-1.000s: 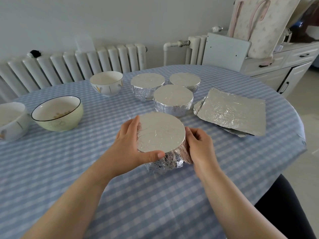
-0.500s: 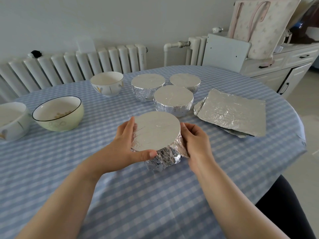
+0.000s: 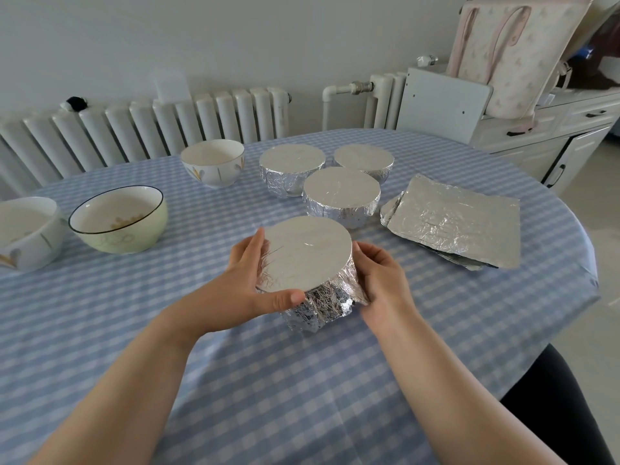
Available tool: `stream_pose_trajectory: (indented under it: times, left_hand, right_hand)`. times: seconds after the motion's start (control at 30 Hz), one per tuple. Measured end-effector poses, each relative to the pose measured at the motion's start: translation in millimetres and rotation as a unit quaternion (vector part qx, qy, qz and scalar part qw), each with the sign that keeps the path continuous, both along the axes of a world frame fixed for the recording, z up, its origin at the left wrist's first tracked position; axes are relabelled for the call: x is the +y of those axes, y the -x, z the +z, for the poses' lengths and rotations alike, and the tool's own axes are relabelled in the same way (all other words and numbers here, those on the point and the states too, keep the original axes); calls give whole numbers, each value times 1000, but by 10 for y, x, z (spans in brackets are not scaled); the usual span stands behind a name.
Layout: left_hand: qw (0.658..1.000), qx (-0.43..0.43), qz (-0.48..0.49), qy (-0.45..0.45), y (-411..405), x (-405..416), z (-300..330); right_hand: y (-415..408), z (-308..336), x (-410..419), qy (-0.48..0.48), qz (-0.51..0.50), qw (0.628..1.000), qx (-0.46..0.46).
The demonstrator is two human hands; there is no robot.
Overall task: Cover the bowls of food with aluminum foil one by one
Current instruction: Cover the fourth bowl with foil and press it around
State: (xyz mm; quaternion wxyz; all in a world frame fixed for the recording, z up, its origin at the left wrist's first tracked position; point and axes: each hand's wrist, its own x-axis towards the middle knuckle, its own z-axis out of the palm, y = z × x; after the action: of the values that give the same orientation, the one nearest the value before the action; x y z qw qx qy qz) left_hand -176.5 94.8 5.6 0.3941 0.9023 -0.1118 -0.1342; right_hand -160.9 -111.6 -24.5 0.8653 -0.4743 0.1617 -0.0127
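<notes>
Foil-wrapped bowl [image 3: 307, 255] sits on the bench [image 3: 302, 380], just nearer than the three covered bowls [image 3: 341, 193]. Both hands, left [image 3: 250, 280] and right [image 3: 382, 276], curl around its sides; best press foil evenly under the rim.

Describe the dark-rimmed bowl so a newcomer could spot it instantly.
On the round table with the blue-checked cloth, look left, near the white radiator. The pale yellow-green ceramic bowl sits uncovered between two white flower-patterned bowls. Only it has a thin dark rim line.
</notes>
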Motion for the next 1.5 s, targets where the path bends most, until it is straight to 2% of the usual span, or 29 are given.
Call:
stream_pose_trajectory:
  times: [0.23,0.47,0.67,0.8,0.97,1.07,1.23,1.3,1.37,1.43,1.5]
  left_hand:
    - [1000,5,4,16,-1,4,6]
    - [1000,10,7,16,-8,15,9]
    - [1000,12,11,25,-8,17,4]
    - [999,11,10,33,-7,-1,6]
    - [999,-9,17,30,21,-56,-10]
    - [999,-28,26,26,53,-114,-20]
    - [997,-74,29,19,65,-215,-66]
    - [996,-78,33,11,70,-224,-62]
    - [996,-83,37,5,82,-223,-62]
    - [996,-84,42,9,92,-223,-66]
    - [994,-88,55,16,111,-235,-63]
  right_hand:
    - [25,-13,-11,-42,23,999,-11]
    - [-15,-38,-4,-22,22,1000,-1]
    - [-23,-16,-47,59,11,998,26]
    - [-16,7,-91,107,6,994,13]
    - [-24,-2,-190,322,-25,945,-57]
    - [-20,-17,-300,328,7,943,-58]
    - [35,-40,-424,304,65,950,13]
    - [48,-56,-439,343,72,936,17]
    - [94,-18,-394,418,30,908,-16]
    - [164,1,-325,436,1,897,-73]
    - [248,37,-241,440,17,892,-103]
